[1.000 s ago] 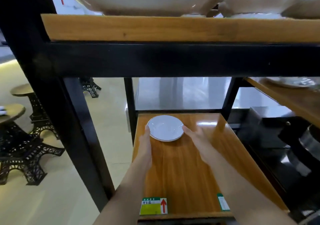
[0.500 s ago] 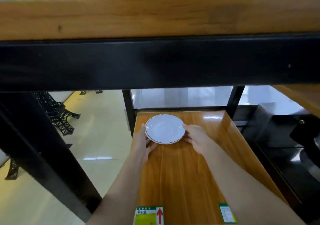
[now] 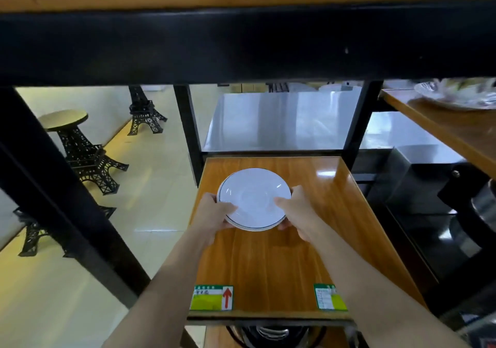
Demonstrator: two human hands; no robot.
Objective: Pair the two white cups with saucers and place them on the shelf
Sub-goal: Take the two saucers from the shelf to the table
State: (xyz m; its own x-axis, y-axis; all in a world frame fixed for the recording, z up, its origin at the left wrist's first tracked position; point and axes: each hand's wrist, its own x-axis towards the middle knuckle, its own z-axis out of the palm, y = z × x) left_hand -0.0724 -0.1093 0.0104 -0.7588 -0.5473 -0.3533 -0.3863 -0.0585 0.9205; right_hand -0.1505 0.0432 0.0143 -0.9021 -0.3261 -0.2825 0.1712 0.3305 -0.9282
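A small stack of white saucers [image 3: 253, 197] with a thin dark rim line is raised a little above the wooden shelf [image 3: 271, 261], tilted toward me. My left hand [image 3: 214, 213] grips the stack's left edge, thumb on top. My right hand [image 3: 296, 209] grips its right edge, thumb on the top saucer and fingers underneath. No white cups are in view.
A black frame beam [image 3: 247, 44] and the wooden shelf above it span the top of the view. A glass dish [image 3: 456, 95] sits on a shelf at right. Black tower-shaped stools [image 3: 80, 149] stand on the floor at left. Dark cookware [image 3: 268, 334] shows below the shelf.
Both hands have closed on the saucers and lifted them off the shelf, drawing them toward me. My head has dropped lower under the upper shelf.
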